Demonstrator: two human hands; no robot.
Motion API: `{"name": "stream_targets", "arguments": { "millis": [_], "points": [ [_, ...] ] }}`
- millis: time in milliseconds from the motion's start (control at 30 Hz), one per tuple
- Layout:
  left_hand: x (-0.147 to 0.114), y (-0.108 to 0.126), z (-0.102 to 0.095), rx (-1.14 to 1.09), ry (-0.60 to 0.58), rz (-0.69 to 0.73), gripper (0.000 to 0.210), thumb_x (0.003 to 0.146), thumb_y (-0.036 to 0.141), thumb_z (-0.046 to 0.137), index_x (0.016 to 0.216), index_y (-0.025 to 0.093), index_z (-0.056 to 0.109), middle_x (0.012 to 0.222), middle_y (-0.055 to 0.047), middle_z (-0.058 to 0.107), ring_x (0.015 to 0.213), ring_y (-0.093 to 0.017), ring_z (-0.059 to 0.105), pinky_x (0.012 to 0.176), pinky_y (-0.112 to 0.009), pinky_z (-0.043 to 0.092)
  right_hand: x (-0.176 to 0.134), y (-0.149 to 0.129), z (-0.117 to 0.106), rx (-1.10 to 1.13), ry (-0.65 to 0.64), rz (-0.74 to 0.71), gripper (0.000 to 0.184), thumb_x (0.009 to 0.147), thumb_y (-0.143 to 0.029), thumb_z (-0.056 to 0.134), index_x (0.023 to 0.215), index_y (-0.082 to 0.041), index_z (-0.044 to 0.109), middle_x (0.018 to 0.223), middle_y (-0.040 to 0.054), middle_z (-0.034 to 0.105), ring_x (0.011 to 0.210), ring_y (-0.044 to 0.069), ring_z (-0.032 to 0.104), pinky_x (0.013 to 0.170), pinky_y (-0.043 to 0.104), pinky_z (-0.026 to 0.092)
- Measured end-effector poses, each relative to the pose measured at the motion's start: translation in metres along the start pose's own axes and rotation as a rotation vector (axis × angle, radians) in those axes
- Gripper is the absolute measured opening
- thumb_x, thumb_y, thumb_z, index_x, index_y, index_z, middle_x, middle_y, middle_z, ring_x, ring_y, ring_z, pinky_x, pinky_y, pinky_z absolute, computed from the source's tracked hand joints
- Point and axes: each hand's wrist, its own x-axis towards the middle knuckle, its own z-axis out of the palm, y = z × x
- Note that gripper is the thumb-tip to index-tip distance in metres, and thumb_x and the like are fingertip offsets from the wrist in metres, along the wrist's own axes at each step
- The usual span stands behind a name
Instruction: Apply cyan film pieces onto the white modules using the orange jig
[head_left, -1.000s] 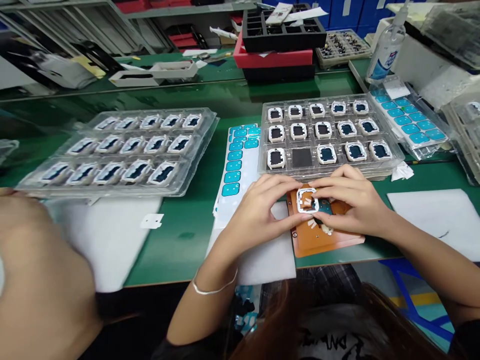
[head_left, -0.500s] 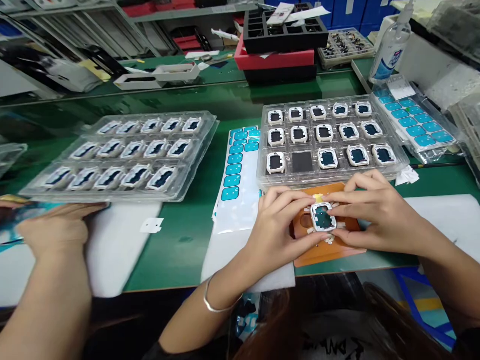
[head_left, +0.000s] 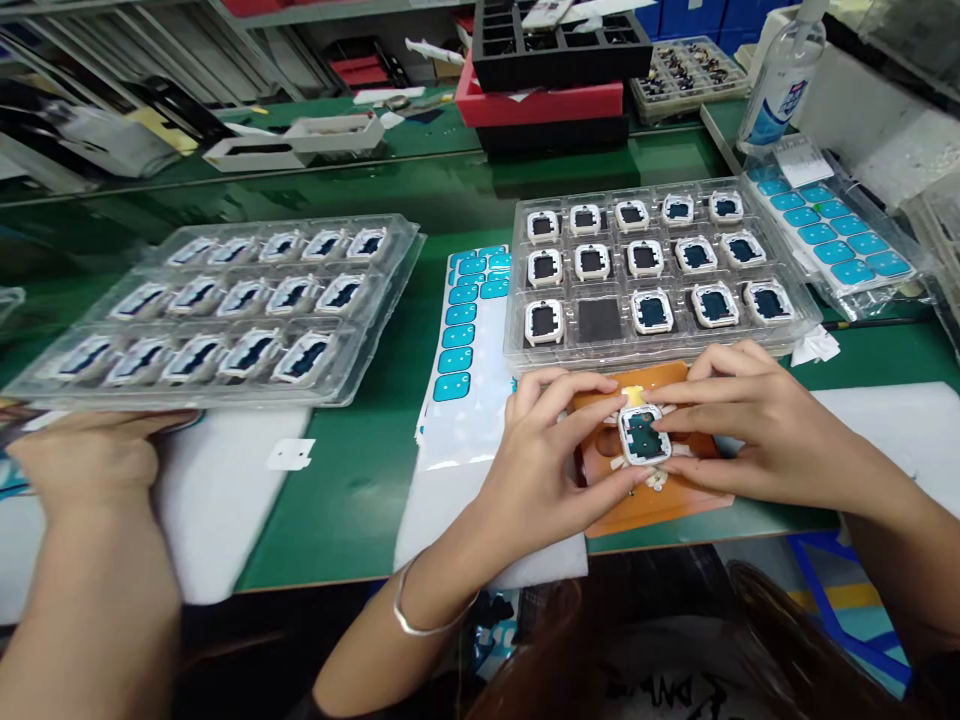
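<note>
A white square watch case (head_left: 644,436) with a dark green inside lies on an orange plate (head_left: 622,512). My left hand (head_left: 551,450) grips its left side, forefinger by the upper corner and thumb along the lower edge. From the right, my right hand (head_left: 750,425) pinches the same case, its fingertips on the rim and one reaching over the dark opening. A yellow piece (head_left: 634,395) shows just above the case. Behind the hands, a clear tray (head_left: 660,350) bears rows of similar cases, with one pocket in the front row showing only its dark bottom.
To the left stands another filled clear tray (head_left: 375,370). Between the trays lies a sheet of blue stickers (head_left: 455,360). A co-worker's hand (head_left: 90,455) rests by white foam at far left. Bagged blue stickers (head_left: 840,235) and a pump bottle (head_left: 784,85) are at the right.
The view has shifted slightly, so the surroundings sit a little further left. Both hands keep their hold on the watch case, with hardly any finger movement.
</note>
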Motion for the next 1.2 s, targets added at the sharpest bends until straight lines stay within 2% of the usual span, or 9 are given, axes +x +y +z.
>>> {"name": "stream_targets", "arguments": {
  "millis": [167,333,567,667,767,867,967,1100,1200],
  "points": [
    [0.0,0.0,0.0,0.007,-0.003,-0.003,0.044,0.084,0.04,0.073,0.123,0.025,0.06,0.123,-0.007,0.06,0.114,-0.025,0.047,0.1,-0.048,0.042,-0.001,0.003,0.0,0.038,-0.028,0.022,0.012,0.091,-0.031,0.065,0.091,-0.022,0.074,0.107,0.0051,0.073,0.083,0.021,0.053,0.076,0.039,0.04],
    [0.0,0.0,-0.002,0.005,-0.016,-0.014,0.046,0.084,0.042,0.073,0.124,0.026,0.059,0.124,-0.007,0.059,0.115,-0.026,0.046,0.1,-0.048,0.042,-0.001,0.004,0.0,0.064,-0.022,0.054,0.022,0.09,-0.038,0.066,0.104,-0.022,0.073,0.106,0.0058,0.073,0.087,0.022,0.054,0.074,0.037,0.043],
    [-0.001,-0.003,-0.003,0.014,-0.049,-0.028,0.045,0.083,0.046,0.073,0.121,0.025,0.063,0.125,-0.008,0.06,0.115,-0.027,0.045,0.1,-0.049,0.041,-0.001,0.004,0.004,0.017,-0.061,0.061,0.017,0.088,-0.036,0.07,0.097,-0.022,0.075,0.114,0.0052,0.072,0.091,0.024,0.053,0.076,0.038,0.043],
    [0.0,-0.005,0.0,0.023,-0.055,-0.029,0.042,0.081,0.047,0.074,0.117,0.028,0.065,0.125,-0.007,0.06,0.116,-0.029,0.044,0.099,-0.052,0.04,0.0,0.006,0.005,-0.026,-0.1,0.05,0.015,0.087,-0.037,0.07,0.09,-0.023,0.075,0.111,0.0052,0.072,0.089,0.024,0.052,0.078,0.039,0.041],
    [0.002,-0.005,0.005,-0.019,0.008,0.009,0.042,0.08,0.042,0.077,0.117,0.028,0.065,0.123,-0.007,0.061,0.115,-0.027,0.045,0.1,-0.05,0.04,0.001,0.009,0.006,0.016,-0.077,0.003,0.018,0.089,-0.039,0.069,0.093,-0.022,0.073,0.099,0.0062,0.073,0.089,0.023,0.052,0.079,0.039,0.042],
    [0.003,-0.005,0.011,-0.043,0.103,0.073,0.047,0.08,0.043,0.077,0.122,0.028,0.062,0.121,-0.007,0.06,0.113,-0.025,0.045,0.1,-0.046,0.04,0.003,0.013,0.007,0.106,-0.029,-0.039,0.02,0.089,-0.035,0.067,0.101,-0.019,0.066,0.09,0.0059,0.069,0.086,0.021,0.054,0.075,0.035,0.044],
    [0.004,-0.006,0.015,-0.048,0.111,0.137,0.058,0.082,0.05,0.071,0.134,0.029,0.055,0.127,-0.009,0.057,0.117,-0.026,0.042,0.103,-0.047,0.037,0.006,0.015,0.012,0.241,0.046,-0.026,0.026,0.082,-0.03,0.073,0.1,-0.02,0.057,0.089,0.0038,0.065,0.083,0.019,0.058,0.072,0.032,0.046],
    [0.005,-0.007,0.015,-0.128,0.104,0.212,0.078,0.082,0.065,0.061,0.149,0.032,0.038,0.134,-0.01,0.049,0.121,-0.027,0.04,0.106,-0.048,0.034,0.006,0.017,0.022,0.742,0.112,0.021,0.047,0.076,-0.033,0.081,0.107,-0.025,0.046,0.098,0.0016,0.066,0.087,0.016,0.064,0.072,0.027,0.051],
    [0.005,-0.007,0.014,-0.14,0.19,0.277,0.076,0.085,0.063,0.059,0.15,0.032,0.034,0.13,-0.01,0.052,0.117,-0.026,0.042,0.104,-0.045,0.036,0.004,0.017,0.029,1.041,0.063,0.023,0.056,0.077,-0.038,0.081,0.115,-0.028,0.041,0.107,0.0031,0.068,0.092,0.015,0.067,0.074,0.027,0.054]
  ]
}}
